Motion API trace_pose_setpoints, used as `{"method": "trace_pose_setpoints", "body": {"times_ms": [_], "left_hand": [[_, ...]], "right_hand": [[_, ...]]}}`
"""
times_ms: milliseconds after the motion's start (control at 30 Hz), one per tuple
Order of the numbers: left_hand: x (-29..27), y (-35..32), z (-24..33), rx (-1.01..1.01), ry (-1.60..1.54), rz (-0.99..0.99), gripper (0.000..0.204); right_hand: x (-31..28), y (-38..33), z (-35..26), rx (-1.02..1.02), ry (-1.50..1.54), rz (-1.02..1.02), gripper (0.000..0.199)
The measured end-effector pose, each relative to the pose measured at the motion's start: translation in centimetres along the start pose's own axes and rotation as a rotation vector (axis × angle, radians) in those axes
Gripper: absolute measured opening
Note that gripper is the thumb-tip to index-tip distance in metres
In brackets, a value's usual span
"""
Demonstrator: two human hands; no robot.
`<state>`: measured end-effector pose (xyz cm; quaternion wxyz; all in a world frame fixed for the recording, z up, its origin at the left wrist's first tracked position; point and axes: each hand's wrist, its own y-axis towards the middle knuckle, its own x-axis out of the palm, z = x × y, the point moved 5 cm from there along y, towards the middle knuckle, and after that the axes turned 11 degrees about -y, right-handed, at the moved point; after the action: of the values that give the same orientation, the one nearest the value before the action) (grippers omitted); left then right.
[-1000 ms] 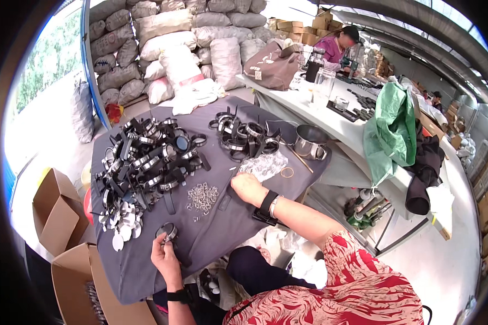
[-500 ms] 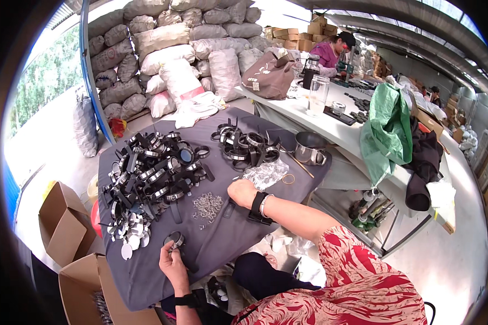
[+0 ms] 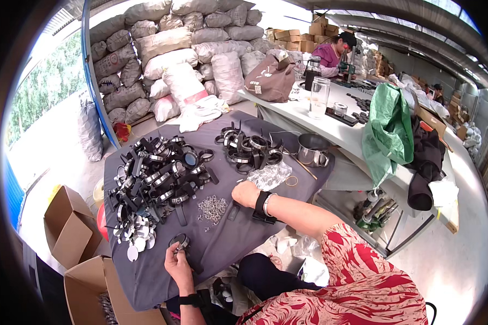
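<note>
My left hand is closed on a wristwatch with a dark face, near the front edge of the cloth-covered table. Its black strap hangs down beside my fingers. Farther right, my right hand is closed, knuckles up, low over the cloth; what its fingers hold is hidden. A black strap piece lies just below that hand. Between the hands is a small heap of tiny metal parts. A large pile of black-strapped watches covers the table's left side, with loose silver discs in front.
A smaller watch pile, a clear plastic bag, a rubber band, a thin stick and a metal mug lie beyond my right hand. Cardboard boxes stand left. A white table runs right; a co-worker sits behind it.
The whole view has shifted slightly. The watch in my left hand has turned a little, its face now showing more. My right hand stays in about the same place.
</note>
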<state>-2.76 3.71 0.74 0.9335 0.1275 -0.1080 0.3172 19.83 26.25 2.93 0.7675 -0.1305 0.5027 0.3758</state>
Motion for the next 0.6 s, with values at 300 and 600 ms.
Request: {"method": "trace_pose_setpoints", "body": {"times_ms": [300,600], "left_hand": [[-1.2,0.9,-1.6,0.101,0.061,-0.044,0.012],[0.0,0.4,0.0,0.06,0.075,-0.044,0.017]], "right_hand": [[-1.0,-1.3,0.1,-0.104,0.026,0.116,0.011],[-4.7,-4.9,-1.1,0.26,0.698,0.233,0.014]]}}
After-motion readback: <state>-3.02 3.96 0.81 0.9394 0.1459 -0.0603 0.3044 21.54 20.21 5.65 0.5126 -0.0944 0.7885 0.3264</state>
